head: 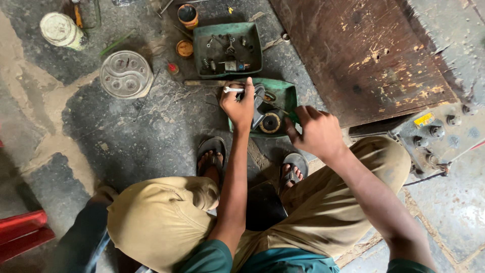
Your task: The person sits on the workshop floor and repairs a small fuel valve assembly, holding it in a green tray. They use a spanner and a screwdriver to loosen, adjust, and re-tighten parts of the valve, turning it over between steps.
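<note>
Grey, oil-stained concrete floor point(126, 136), cracked and patched, seen from above with a person squatting at lower centre in tan trousers and dark sandals. Left hand point(238, 103), centre of frame: fingers closed around a small silver spanner point(233, 89), whose open end sticks out to the left above the knuckles; the hand sits at the left rim of the nearer green tray point(288, 96). Right hand point(317, 132), right of centre: fingers curled narrow at the right edge of the same tray; whether it grips anything cannot be told. Nearer green tray: holds a dark metal part with a round disc-shaped piece point(271, 123) and other small fittings, partly hidden by the hands. Farther green tray point(199, 50), upper centre, just above the first: holds springs, small bolts and assorted metal bits. Long flat tool point(204, 83) lying on the floor between the two trays. Round clear cover with circular recesses point(126, 74), upper left. Pale cylindrical tin point(60, 30) on its side, upper left corner. Small orange-rimmed can point(188, 15), top centre, and an orange lid point(185, 48) below it. Worn brown wooden board point(364, 55), upper right. Grey battery with terminal caps point(439, 134), right edge. Red object point(20, 232), lower left edge.
</note>
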`<state>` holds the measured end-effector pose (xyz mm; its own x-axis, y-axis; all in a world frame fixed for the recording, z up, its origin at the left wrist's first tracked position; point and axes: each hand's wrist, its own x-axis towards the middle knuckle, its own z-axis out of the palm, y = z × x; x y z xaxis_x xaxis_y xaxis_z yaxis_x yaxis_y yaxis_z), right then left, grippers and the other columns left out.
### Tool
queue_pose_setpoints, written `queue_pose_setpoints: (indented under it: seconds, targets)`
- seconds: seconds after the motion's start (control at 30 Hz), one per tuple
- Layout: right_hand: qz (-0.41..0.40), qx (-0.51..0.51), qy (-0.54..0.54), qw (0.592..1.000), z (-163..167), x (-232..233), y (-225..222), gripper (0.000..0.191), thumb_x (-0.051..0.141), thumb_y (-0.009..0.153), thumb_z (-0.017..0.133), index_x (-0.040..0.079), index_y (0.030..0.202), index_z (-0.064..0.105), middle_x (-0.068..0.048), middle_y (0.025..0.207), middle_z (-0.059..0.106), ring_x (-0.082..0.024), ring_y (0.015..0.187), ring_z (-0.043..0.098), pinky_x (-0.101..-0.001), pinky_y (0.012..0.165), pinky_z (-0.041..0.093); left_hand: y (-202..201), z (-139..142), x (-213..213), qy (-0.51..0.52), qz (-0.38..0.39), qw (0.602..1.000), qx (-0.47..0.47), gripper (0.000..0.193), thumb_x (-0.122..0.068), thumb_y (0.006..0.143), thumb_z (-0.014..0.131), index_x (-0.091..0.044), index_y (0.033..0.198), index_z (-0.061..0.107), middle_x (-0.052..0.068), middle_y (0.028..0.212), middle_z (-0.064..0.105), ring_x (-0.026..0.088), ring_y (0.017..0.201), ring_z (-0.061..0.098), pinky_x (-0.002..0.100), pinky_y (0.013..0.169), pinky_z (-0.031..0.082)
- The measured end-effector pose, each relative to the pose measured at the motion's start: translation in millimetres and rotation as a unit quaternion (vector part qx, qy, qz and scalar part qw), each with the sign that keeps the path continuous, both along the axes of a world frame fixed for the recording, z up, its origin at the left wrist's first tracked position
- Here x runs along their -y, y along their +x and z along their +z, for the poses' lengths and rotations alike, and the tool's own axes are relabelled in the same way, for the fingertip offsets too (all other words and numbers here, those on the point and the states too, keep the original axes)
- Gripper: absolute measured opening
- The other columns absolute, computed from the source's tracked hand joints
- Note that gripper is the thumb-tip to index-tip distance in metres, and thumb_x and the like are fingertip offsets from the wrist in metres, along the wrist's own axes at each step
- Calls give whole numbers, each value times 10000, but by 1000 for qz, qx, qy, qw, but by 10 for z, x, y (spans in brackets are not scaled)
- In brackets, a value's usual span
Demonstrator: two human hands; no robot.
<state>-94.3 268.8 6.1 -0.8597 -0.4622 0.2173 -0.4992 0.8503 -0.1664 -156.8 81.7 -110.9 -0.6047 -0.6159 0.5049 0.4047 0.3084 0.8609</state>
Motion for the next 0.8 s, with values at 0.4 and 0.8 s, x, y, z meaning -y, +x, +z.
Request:
queue_pose_setpoints:
  seconds: [0.4, 0.8]
  targets:
    - [41, -5, 9, 999, -3, -7, -19, 358, 294, 936, 765, 21, 1157, 691, -110, 898, 697, -242, 527, 663, -378, 461, 533, 8, -20, 4, 24, 1, 999, 31, 154, -61, 897, 800, 17, 818, 694, 73, 838, 698, 182, 734, 658, 316, 702, 517]
    - [96, -132, -18, 986, -38, -10, 5, 359, 176, 892, 750, 74, 1220, 645, -88, 978, 680, -292, 741, 703, -391, 568, 543, 4, -22, 49, 41, 11, 999, 29, 162, -71, 893, 800, 24, 813, 696, 71, 827, 694, 171, 721, 652, 307, 690, 509]
